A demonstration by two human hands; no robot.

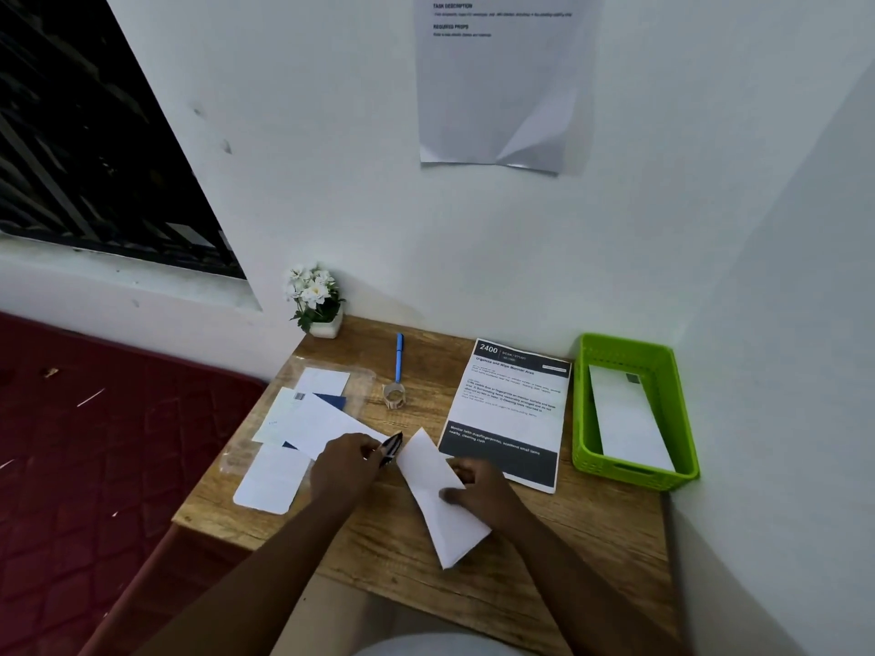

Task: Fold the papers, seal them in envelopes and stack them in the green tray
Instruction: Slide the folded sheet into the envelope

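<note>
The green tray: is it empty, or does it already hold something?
Not empty. The green tray holds one white envelope lying flat on its floor.

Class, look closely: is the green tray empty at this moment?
No: one white envelope already lies inside the green tray.

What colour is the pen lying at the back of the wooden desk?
Blue. The slim plastic pen shows best in the head view, beyond the tape roll.

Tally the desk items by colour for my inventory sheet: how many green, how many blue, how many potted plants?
Green: 1, the tray
Blue: 1, the pen
Potted plants: 1, the white-flowered plant
Total: 3
</note>
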